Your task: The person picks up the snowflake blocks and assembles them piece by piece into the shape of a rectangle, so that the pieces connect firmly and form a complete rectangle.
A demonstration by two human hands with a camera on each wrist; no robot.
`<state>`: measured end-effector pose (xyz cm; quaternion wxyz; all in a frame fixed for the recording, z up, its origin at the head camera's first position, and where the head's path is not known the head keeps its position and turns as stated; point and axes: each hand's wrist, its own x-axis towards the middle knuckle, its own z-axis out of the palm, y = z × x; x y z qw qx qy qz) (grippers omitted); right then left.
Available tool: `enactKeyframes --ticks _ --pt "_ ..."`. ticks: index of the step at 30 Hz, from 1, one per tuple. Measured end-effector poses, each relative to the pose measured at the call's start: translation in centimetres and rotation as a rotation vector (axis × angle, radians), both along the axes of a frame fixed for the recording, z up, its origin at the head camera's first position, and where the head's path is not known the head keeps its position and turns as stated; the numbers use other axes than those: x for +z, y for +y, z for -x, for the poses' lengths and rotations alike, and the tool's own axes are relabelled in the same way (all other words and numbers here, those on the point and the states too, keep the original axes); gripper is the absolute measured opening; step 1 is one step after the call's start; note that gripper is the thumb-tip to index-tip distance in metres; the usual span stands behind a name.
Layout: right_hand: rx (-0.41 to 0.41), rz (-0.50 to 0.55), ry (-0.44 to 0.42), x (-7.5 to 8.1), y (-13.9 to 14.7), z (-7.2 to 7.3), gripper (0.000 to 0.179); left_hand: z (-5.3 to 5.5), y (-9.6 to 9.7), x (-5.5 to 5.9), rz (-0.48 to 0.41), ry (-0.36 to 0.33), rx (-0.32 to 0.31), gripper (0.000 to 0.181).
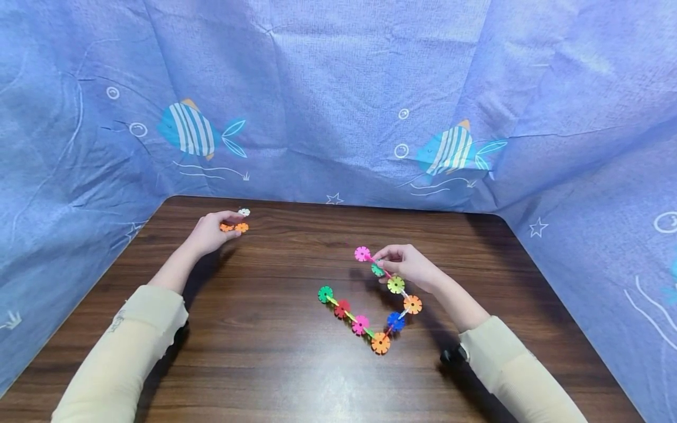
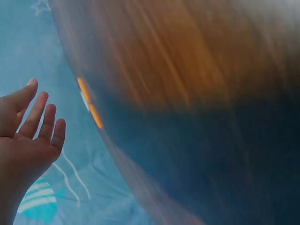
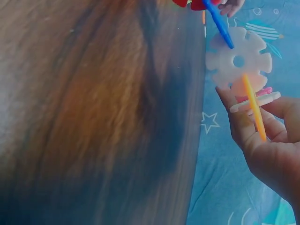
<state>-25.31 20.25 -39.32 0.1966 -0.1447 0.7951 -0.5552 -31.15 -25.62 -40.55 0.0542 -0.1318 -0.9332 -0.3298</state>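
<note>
My right hand (image 1: 411, 268) pinches a chain of interlocking flower-shaped plastic discs near one end, around the teal-green disc (image 1: 376, 269). A pink disc (image 1: 362, 254) tips that end. From there the chain bends through a yellow-green disc (image 1: 395, 285), an orange disc (image 1: 412, 304) and a blue disc (image 1: 395, 321) to a green disc (image 1: 325, 294) at its other end. My left hand (image 1: 208, 233) is at loose discs near the far left corner: a white disc (image 1: 244, 212) and two orange discs (image 1: 241, 227). In the left wrist view its fingers (image 2: 47, 124) are extended, apart from the discs.
The dark wooden table (image 1: 254, 352) has a far edge against a blue fish-printed curtain (image 1: 338, 106), which also hangs along both sides. A black wrist strap piece (image 1: 451, 355) shows at the right sleeve.
</note>
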Motion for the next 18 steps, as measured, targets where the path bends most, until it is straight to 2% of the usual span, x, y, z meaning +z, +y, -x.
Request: enactKeyframes --ticks 4,7,9,12,18 --pt "-0.041 -0.077 0.081 -0.3 0.3 0.0 0.022 0.5 -1.1 -0.3 0.039 -0.036 0.012 0.039" --pt "-0.068 -0.117 0.106 -0.6 0.7 -0.1 0.022 0.7 -1.8 -0.6 0.067 -0.081 0.020 0.043" --pt "-0.078 -0.121 0.095 -0.9 0.9 -0.2 0.022 0.8 -2.0 -0.8 0.085 -0.111 0.024 0.045" --pt "-0.071 -0.073 0.048 -1.4 1.1 -0.5 0.025 1.0 -2.2 -1.1 0.100 -0.144 0.028 0.048" --pt "-0.045 0.067 -0.062 -2.1 1.3 -0.8 0.036 1.6 -2.2 -1.5 0.105 -0.159 0.027 0.048"
